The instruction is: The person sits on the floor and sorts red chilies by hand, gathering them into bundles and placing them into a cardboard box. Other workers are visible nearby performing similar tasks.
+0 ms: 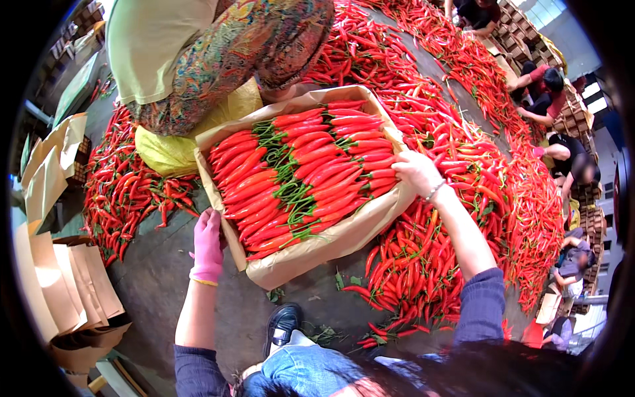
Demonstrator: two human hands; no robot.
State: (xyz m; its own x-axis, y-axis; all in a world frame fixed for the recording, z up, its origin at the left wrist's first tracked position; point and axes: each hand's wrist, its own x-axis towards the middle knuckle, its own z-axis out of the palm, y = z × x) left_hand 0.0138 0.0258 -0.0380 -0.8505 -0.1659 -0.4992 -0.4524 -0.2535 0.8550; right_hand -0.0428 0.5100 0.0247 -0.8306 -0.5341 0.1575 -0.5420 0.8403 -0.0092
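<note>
While left hand point(208, 246) steadies box point(331, 243), right fingers point(401, 165) touch chillies point(311, 173).

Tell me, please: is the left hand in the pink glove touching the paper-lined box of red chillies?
Touching. The head view shows the gloved left hand pressed against the near left edge of the box, with no gap between them.

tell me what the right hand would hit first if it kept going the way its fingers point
The bare right hand points left across the paper-lined cardboard box; its fingers already touch the packed row of long red chillies with green stems, so it would likely meet those first.
</note>
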